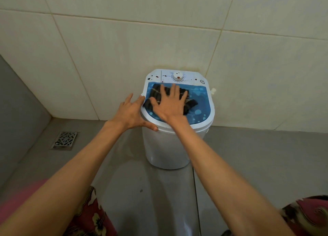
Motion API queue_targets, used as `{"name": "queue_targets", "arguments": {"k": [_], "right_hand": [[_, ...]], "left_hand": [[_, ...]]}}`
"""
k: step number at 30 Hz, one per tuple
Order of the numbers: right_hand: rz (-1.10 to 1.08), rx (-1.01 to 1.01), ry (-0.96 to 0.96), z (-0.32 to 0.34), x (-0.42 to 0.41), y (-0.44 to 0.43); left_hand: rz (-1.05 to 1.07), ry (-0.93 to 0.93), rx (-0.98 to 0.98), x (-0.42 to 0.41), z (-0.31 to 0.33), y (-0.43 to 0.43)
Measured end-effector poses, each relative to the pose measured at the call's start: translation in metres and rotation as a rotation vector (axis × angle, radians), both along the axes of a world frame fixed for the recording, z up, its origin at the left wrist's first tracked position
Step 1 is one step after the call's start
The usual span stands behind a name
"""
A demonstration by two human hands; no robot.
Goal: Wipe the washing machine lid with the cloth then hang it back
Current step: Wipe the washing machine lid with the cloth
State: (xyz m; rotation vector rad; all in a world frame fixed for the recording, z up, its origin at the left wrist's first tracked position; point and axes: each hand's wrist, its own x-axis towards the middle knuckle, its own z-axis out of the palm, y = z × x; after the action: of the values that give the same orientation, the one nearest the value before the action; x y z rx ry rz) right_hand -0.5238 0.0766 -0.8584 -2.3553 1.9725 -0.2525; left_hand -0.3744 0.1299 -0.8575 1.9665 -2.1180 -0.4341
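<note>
A small white washing machine stands on the floor against the tiled wall. Its lid is translucent blue with lighter bubble spots. A dark striped cloth lies spread on the left and middle of the lid. My right hand lies flat on the cloth with fingers spread, pressing it down. My left hand grips the machine's left rim, thumb along the front edge and fingers up the side. A white control panel with a round dial sits behind the lid and carries a few dark spots.
A metal floor drain sits in the grey floor at the left. Beige wall tiles rise behind the machine. A small white fitting sticks out on the machine's right side. Patterned red clothing shows at the bottom.
</note>
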Motion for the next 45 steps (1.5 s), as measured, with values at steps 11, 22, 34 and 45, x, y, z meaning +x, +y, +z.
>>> {"name": "queue_targets", "arguments": {"k": [11, 22, 34, 45], "right_hand": [[0.130, -0.033, -0.045, -0.001, -0.077, 0.050], [-0.408, 0.130, -0.149, 0.014, -0.102, -0.047], [-0.419, -0.013, -0.094, -0.001, -0.098, 0.008], [0.008, -0.021, -0.053, 0.000, -0.035, 0.040]], "left_hand": [[0.013, -0.011, 0.002, -0.002, 0.005, 0.004], [-0.002, -0.005, 0.019, 0.002, 0.000, -0.003], [-0.011, 0.008, 0.025, 0.001, 0.003, -0.003], [0.002, -0.012, 0.031, -0.004, 0.007, 0.002]]}}
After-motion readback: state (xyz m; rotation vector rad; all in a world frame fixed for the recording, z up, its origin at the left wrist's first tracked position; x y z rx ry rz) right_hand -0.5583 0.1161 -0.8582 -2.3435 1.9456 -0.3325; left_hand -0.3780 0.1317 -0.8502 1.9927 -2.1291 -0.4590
